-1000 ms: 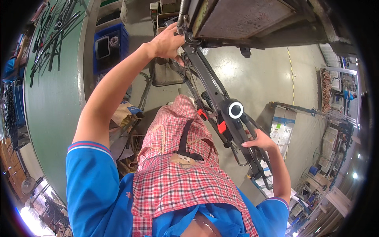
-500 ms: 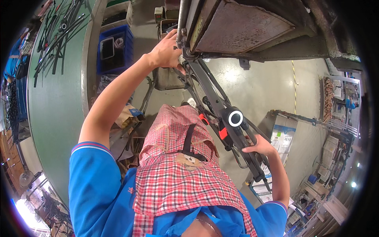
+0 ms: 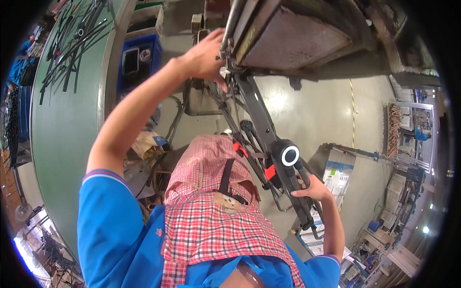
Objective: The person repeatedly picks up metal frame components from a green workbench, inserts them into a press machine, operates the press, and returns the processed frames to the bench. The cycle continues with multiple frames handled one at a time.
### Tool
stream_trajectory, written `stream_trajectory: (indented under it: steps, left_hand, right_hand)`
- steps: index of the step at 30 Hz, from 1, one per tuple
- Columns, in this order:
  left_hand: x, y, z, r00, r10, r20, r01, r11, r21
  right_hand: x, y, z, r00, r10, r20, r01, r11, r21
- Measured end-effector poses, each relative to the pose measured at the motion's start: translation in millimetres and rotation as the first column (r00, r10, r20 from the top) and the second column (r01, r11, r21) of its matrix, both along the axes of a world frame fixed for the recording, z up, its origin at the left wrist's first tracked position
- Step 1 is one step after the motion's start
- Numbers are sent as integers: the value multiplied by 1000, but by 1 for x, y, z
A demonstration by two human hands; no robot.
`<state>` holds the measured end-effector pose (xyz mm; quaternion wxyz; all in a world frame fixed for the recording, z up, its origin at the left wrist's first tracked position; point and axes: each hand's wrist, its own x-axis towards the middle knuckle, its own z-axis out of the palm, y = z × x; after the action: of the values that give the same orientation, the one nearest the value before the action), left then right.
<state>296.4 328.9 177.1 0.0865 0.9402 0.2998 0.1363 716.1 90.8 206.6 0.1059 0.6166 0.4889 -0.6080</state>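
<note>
A dark folding tube frame (image 3: 260, 113), with a round black-and-white joint cover (image 3: 290, 156) and red parts (image 3: 270, 172), slants from the machine down to my right side. My right hand (image 3: 312, 188) is closed round its lower tubes, just below the round cover. At the upper end my left hand (image 3: 204, 58) is bent round the frame's end, right against the machine's edge; its fingertips are partly hidden. Overhead, the heavy worn metal machine (image 3: 297, 43) covers the frame's top end. My checked apron (image 3: 211, 211) lies close beside the frame.
To the left runs a green-topped table (image 3: 67, 144) with loose dark tubes (image 3: 79, 41) on it. A blue bin (image 3: 156, 57) stands beside the table. Bags lie low near my left elbow. On the right are a flat carton (image 3: 336, 168) and a metal bar (image 3: 355, 151).
The view has shifted slightly. The frame's lower part, with its round cover, sits a little lower in view, along with my right hand. Both hands keep their places on the frame.
</note>
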Motion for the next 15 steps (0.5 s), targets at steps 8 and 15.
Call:
stream_trajectory:
  steps: [8, 15]
  left_hand:
    - [12, -156, -62, 593, 667, 451, -665, 721, -192]
    - [172, -300, -109, -146, 949, -281, 608, -138, -782]
  right_hand:
    - [-23, -52, -12, 993, 118, -24, -117, 993, 31]
    - [-14, -83, -49, 951, 276, -140, -252, 953, 169]
